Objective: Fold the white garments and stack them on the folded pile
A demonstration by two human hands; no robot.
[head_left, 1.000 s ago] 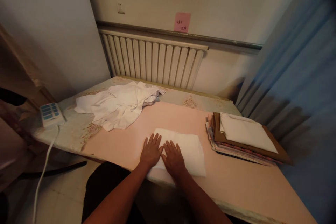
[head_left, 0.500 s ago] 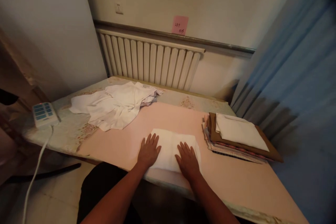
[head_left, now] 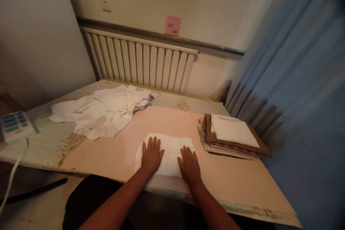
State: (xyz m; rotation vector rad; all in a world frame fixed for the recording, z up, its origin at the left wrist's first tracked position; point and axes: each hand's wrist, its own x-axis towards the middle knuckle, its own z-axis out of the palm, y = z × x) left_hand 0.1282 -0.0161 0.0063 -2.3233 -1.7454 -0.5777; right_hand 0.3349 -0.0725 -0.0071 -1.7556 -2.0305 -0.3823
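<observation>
A folded white cloth (head_left: 170,151) lies flat near the front edge of the pink-covered table (head_left: 229,179). My left hand (head_left: 152,156) rests palm down on its left part, fingers stretched out. On its right part lies my right hand (head_left: 189,163), also flat with the fingers a little apart. Neither hand grips the cloth. What kind of cloth it is, I cannot tell. Behind and to the left, crumpled white garments (head_left: 105,111) are spread in a loose heap. To the right sits a stack of folded cloths (head_left: 229,147) with a folded white piece (head_left: 234,131) on top.
A power strip (head_left: 17,125) with a white cord stands at the table's left end. Along the back wall runs a radiator (head_left: 145,61), below a pink note (head_left: 173,26). A blue curtain (head_left: 296,90) hangs at the right, close to the stack.
The view has turned slightly to the right. My left hand has shifted inward from the cloth's left edge, and my right hand lies nearer its right edge. Both hands stay flat on it.
</observation>
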